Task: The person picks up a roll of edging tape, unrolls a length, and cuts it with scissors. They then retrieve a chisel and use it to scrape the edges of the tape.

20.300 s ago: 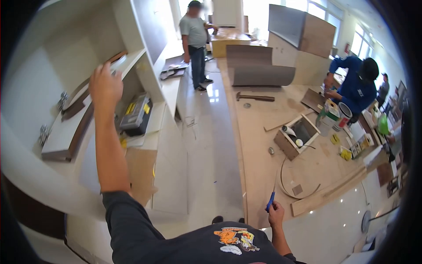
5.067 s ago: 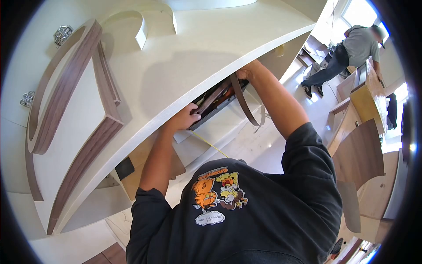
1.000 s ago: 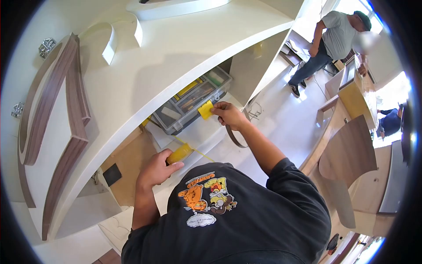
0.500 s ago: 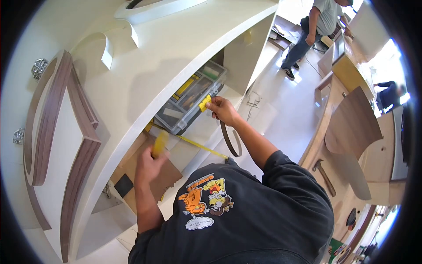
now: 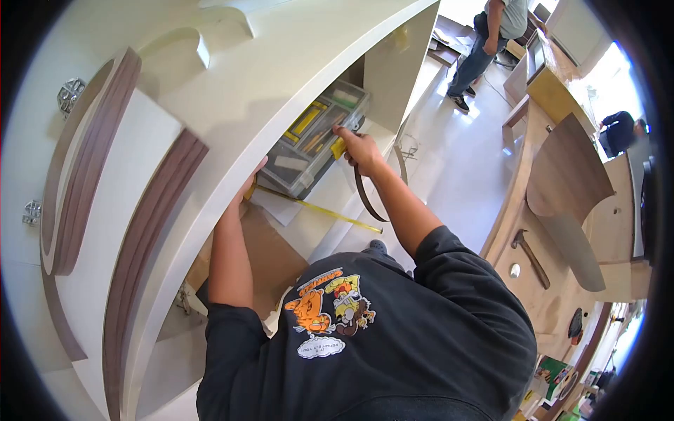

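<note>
My right hand (image 5: 361, 151) is closed on a small yellow piece (image 5: 338, 147), with a finger reaching to the clear lid of a grey toolbox (image 5: 298, 184). A dark curved strip (image 5: 365, 193) hangs below this hand; whether it is gripped too I cannot make out. My left hand (image 5: 251, 184) reaches under the white counter edge beside the box. Its fingers are mostly hidden, so what it holds does not show. A yellow tape measure blade (image 5: 316, 208) runs out from near that hand across the shelf. Through the lid, yellow items and small tools show.
The white curved counter (image 5: 246, 126) overhangs the shelf. Brown cardboard (image 5: 263, 252) lies below. On the wooden bench (image 5: 554, 309) at right are a hammer (image 5: 532, 259) and a curved wood panel (image 5: 570, 168). One person (image 5: 484, 52) stands at the back, another (image 5: 618, 133) farther right.
My left hand, earlier holding a blurred yellow object in front of the shelf, has moved up under the counter edge. My right hand has shifted slightly up onto the toolbox lid.
</note>
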